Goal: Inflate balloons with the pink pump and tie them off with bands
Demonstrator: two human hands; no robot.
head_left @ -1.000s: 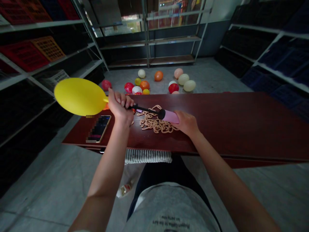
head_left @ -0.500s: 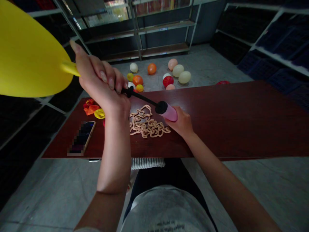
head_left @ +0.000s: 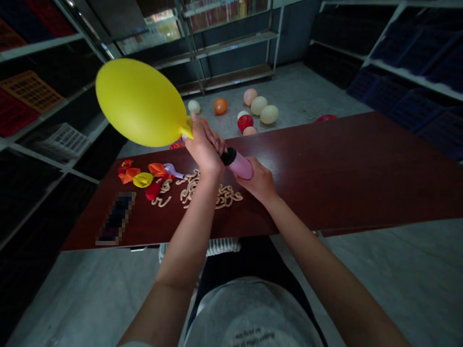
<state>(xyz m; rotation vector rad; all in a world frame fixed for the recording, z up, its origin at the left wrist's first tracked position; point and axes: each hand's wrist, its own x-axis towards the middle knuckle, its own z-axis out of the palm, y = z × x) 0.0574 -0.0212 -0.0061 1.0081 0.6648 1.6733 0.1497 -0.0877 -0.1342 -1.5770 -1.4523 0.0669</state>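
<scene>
An inflated yellow balloon [head_left: 139,103] points up and left from my left hand [head_left: 207,149]. That hand is closed around the balloon's neck and the black end of a pink balloon pump [head_left: 241,166]; the nozzle is hidden by the fingers. My right hand [head_left: 262,182] grips the pump's pink barrel. Below my wrists, a tangle of beige cord-like pieces [head_left: 228,195] lies on the table. Left of it rest limp balloons: a yellow one [head_left: 143,180], a red one [head_left: 152,192], orange ones [head_left: 129,176] and a lilac one [head_left: 173,170].
The dark red table [head_left: 343,178] stretches far right. A phone-like object [head_left: 116,217], its surface pixelated, lies near the left front edge. Several inflated balloons, such as an orange one [head_left: 220,106], sit on the floor beyond. Shelves with crates [head_left: 32,91] stand around.
My hands have come together, and the black rod between them has slid into the pump's barrel. The yellow balloon has moved right and away from me, now fully in view.
</scene>
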